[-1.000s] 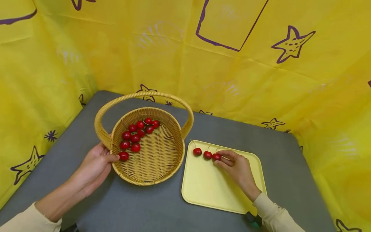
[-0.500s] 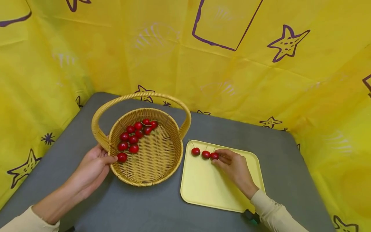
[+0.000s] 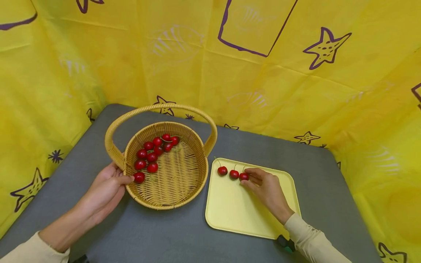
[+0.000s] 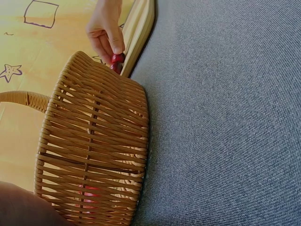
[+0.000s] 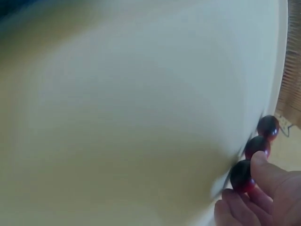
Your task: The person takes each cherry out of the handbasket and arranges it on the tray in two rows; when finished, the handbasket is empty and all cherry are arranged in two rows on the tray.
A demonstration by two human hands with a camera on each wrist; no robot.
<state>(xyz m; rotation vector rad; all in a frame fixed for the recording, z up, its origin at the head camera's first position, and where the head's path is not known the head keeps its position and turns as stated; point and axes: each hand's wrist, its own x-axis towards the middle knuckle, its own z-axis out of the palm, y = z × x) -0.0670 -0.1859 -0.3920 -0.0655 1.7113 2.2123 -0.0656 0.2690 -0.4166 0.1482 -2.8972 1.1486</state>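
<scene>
My left hand (image 3: 106, 186) grips the left rim of a round wicker basket (image 3: 177, 175), thumb over the edge and fingers hidden behind the wall. Several red cherries (image 3: 152, 157) lie in the basket's left and far part. One cherry (image 3: 139, 177) sits right by my left thumb tip. On a pale yellow tray (image 3: 230, 208), my right hand (image 3: 268, 190) pinches a cherry (image 3: 244, 176) between thumb and fingers. Two more cherries with stems, one in the middle (image 3: 234, 174) and one at the left (image 3: 222, 170), form a row with it along the tray's far side.
The basket's tall arched handle (image 3: 164, 106) stands upright over it. A grey cloth-covered table (image 3: 158, 233) lies beneath both. Yellow fabric (image 3: 197, 73) with star drawings hangs behind and at the sides. A dark object (image 3: 285, 243) shows near my right sleeve.
The head view has shifted slightly. Both hands keep their places, the left at the basket rim and the right at the same cherry on the tray.
</scene>
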